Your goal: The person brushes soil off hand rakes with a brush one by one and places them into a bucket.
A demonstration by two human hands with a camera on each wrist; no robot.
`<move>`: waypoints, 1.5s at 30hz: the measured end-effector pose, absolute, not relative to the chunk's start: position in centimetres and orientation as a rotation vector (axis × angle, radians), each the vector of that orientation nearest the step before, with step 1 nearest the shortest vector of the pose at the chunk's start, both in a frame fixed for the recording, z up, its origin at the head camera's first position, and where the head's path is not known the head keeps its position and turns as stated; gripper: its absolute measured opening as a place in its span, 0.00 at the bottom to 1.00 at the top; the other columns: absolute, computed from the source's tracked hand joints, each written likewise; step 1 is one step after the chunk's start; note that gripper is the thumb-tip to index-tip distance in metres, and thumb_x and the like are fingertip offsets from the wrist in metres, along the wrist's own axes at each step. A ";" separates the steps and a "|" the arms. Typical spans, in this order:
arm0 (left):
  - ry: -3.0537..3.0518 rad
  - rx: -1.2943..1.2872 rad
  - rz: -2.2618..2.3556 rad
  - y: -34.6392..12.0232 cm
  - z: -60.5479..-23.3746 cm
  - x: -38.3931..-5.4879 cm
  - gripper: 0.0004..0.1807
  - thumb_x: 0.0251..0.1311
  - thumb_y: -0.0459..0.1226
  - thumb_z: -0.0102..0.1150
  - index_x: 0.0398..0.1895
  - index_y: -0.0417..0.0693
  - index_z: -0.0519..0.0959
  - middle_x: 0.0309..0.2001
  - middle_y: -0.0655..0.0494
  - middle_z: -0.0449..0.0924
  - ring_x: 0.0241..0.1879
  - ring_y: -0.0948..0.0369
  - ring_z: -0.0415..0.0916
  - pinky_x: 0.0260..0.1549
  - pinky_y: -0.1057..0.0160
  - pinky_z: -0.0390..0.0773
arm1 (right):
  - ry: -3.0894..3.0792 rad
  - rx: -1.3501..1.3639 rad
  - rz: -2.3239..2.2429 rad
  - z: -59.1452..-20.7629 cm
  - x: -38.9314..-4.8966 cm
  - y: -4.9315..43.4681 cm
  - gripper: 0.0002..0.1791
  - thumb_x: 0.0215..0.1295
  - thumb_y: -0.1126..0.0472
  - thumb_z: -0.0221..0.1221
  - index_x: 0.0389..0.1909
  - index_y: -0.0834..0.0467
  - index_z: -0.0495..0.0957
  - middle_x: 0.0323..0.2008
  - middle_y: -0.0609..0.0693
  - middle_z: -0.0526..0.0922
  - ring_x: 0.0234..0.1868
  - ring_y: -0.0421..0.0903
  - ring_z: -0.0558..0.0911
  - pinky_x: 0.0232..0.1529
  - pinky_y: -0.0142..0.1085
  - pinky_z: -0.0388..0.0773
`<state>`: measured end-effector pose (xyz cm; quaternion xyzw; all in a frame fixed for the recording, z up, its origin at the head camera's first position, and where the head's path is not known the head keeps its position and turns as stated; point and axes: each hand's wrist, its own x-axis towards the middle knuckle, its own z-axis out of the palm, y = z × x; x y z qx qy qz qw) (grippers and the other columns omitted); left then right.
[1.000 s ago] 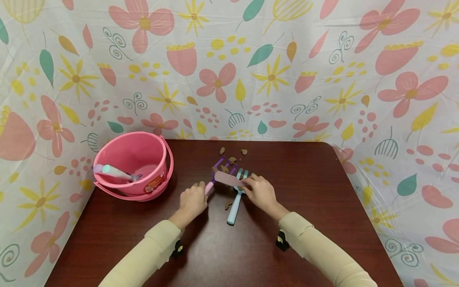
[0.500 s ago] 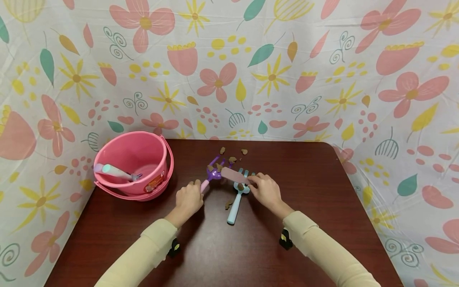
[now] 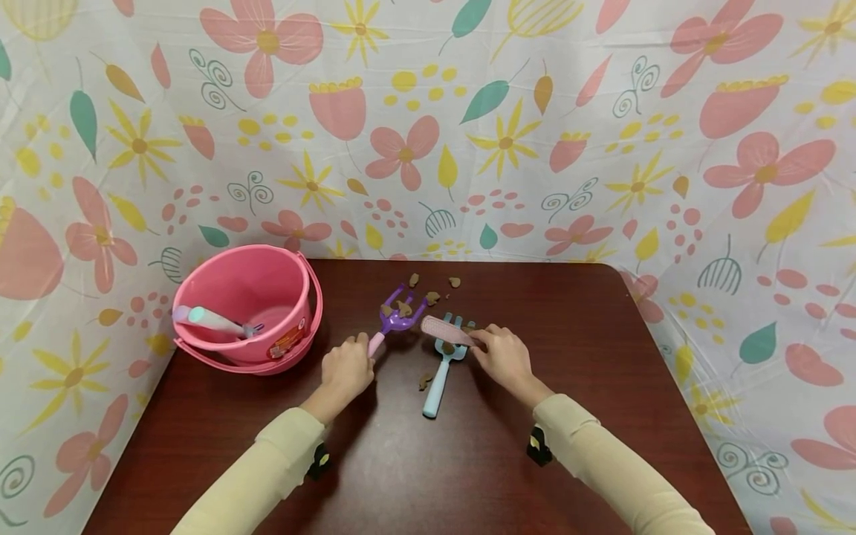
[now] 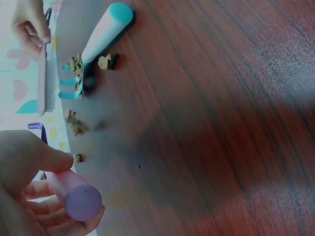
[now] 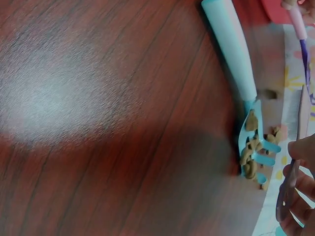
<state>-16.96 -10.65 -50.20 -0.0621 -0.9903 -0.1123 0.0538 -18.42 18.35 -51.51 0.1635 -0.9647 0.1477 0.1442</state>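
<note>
My left hand [image 3: 348, 368] grips the pink handle of a purple toy garden fork [image 3: 397, 322]; brown clumps [image 3: 403, 307] sit on its prongs. The round lilac end of the handle shows in the left wrist view. My right hand [image 3: 506, 359] holds a flat pink brush [image 3: 440, 328], its pale bristles visible in the left wrist view. Below the brush in the head view, a light blue garden fork [image 3: 438, 388] lies on the table with brown clumps [image 5: 252, 142] on its head. The brush partly covers that head from above.
At the left stands a pink bucket [image 3: 290, 279] with its handle down, a light blue handled tool [image 3: 217, 322] leaning inside. Several loose brown bits [image 3: 455, 282] lie on the dark wooden table [image 3: 568, 319]. A floral curtain [image 3: 535, 186] hangs behind.
My left hand has drawn the purple fork leftward and toward me, away from the brush. My right hand has shifted a little right with the brush. The light blue fork has stayed put.
</note>
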 end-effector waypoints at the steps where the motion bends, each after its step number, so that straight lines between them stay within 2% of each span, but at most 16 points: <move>1: -3.008 -0.188 -0.341 -10.7 -50.2 -17.0 0.17 0.45 0.42 0.67 0.32 0.42 0.71 0.25 0.49 0.74 0.24 0.46 0.78 0.18 0.52 0.74 | -2.784 0.465 0.426 -51.6 -18.4 18.5 0.14 0.51 0.59 0.66 0.42 0.52 0.83 0.29 0.49 0.79 0.23 0.45 0.73 0.20 0.35 0.66; 11: -3.023 -0.197 -0.361 -11.0 -50.0 -16.8 0.15 0.46 0.41 0.66 0.31 0.43 0.71 0.24 0.50 0.73 0.23 0.47 0.78 0.17 0.52 0.74 | -2.741 0.473 0.448 -51.4 -18.5 18.4 0.14 0.50 0.60 0.67 0.41 0.52 0.83 0.29 0.49 0.79 0.23 0.45 0.73 0.20 0.35 0.67; 29: -3.002 -0.287 -0.376 -9.4 -50.8 -16.3 0.15 0.46 0.41 0.66 0.31 0.45 0.71 0.25 0.51 0.73 0.23 0.47 0.78 0.18 0.51 0.74 | -2.712 0.563 0.492 -50.0 -18.3 15.2 0.15 0.51 0.60 0.66 0.42 0.51 0.83 0.29 0.47 0.78 0.25 0.43 0.71 0.22 0.33 0.66; 38: -2.956 -0.381 -0.374 -8.5 -51.0 -15.8 0.15 0.45 0.41 0.67 0.30 0.45 0.71 0.25 0.52 0.74 0.23 0.48 0.78 0.16 0.52 0.73 | -2.695 0.577 0.489 -49.8 -18.5 14.3 0.14 0.51 0.59 0.67 0.42 0.51 0.83 0.25 0.45 0.74 0.22 0.40 0.66 0.20 0.31 0.62; 45: -2.921 -0.423 -0.372 -8.0 -51.0 -15.5 0.15 0.44 0.41 0.67 0.31 0.46 0.72 0.25 0.51 0.74 0.22 0.47 0.77 0.16 0.52 0.73 | -2.665 0.602 0.478 -49.9 -18.7 14.1 0.15 0.49 0.60 0.68 0.41 0.51 0.83 0.27 0.47 0.77 0.22 0.42 0.68 0.20 0.33 0.63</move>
